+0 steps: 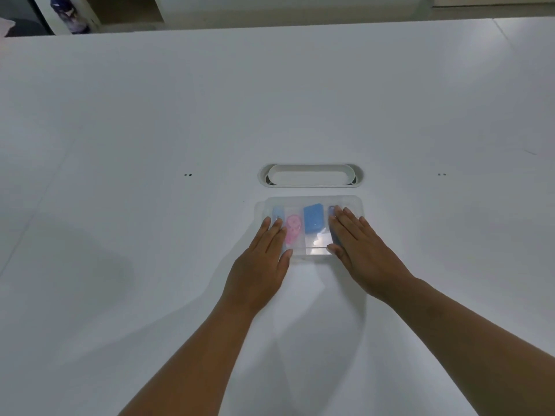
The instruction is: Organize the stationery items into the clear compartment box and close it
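Observation:
The clear compartment box (309, 201) lies on the white table with its lid down. Through the lid I see a light blue item (278, 212) at the left, a pink item (293, 229) beside it, a blue rectangular item (314, 219) in the middle and a darker blue item (331, 210) at the right, partly hidden. My left hand (264, 259) lies flat on the lid's left part, fingers together and extended. My right hand (359, 250) lies flat on the lid's right part. Neither hand grips anything.
A white oval cable port (310, 175) is set into the table just behind the box. Two pairs of small dark holes (188, 175) (441, 174) mark the tabletop left and right. The table's far edge (270, 27) runs along the top.

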